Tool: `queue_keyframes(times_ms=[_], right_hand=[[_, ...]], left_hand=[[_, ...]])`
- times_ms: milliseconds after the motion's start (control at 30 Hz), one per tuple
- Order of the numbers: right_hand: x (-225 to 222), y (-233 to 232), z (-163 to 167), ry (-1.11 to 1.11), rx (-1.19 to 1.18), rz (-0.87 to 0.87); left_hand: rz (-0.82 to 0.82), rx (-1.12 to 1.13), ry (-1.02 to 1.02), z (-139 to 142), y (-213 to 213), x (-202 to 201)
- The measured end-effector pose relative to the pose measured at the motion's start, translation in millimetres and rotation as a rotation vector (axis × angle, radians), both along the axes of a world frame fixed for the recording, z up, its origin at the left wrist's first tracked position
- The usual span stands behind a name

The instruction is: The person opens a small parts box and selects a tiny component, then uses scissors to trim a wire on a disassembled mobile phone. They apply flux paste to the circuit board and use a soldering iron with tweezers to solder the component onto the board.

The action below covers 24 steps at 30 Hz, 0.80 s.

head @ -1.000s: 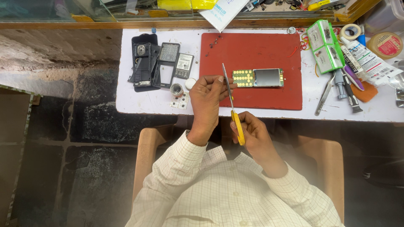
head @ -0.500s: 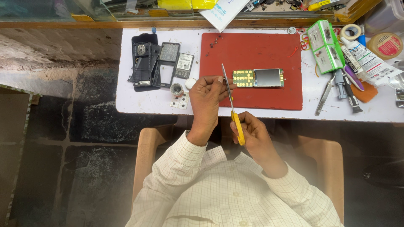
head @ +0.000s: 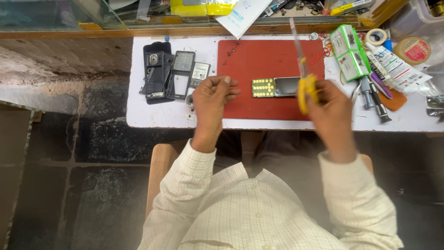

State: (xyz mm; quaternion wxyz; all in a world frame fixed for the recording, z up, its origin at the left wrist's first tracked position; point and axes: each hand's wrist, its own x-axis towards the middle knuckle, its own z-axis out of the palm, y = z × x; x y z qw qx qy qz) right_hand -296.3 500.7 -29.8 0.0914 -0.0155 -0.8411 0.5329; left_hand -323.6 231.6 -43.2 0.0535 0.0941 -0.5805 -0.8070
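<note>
— Head view had the right hand clenched round the yellow handle of a screwdriver, didn't it?

— It did. The fingers were wrapped on the handle and the metal shaft stuck up and away from the grip, slightly blurred, its tip out over the far edge of the red work mat.

— And just beside that grip?

— The stripped phone body, lying flat on the mat, touching nothing but the mat. Its gold keypad contacts sat at the end farther from the grip, the dark screen end closest to the handle. The screwdriver was above it, not on it.

— What about the left hand?

— Well off to the far side of the phone from the grip, hovering at the mat's edge. Fingers curled in toward the thumb as if pinching; I could not tell whether anything small was between them.

— Beyond that hand?

— Black phone housings and a keypad frame laid out on the white table, and a small round part just by the wrist.

— And on the outer side of the grip?

— A green-and-white box, a few dark-handled tools, a roll of tape and a tube, all apart from the hand.
</note>
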Motion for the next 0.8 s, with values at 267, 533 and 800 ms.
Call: queue_keyframes(times_ms=[267,533,800], right_hand=[[-20,51,2,0.118,0.615,-0.227],[-20,38,0,0.098,0.550,-0.259],[-20,48,-4,0.205,0.630,-0.191]], left_hand=[[-0.074,-0.139,-0.041,-5,-5,3],[-0.101,-0.445,-0.039,-3,1,1],[-0.124,-0.641,-0.084,5,13,4]])
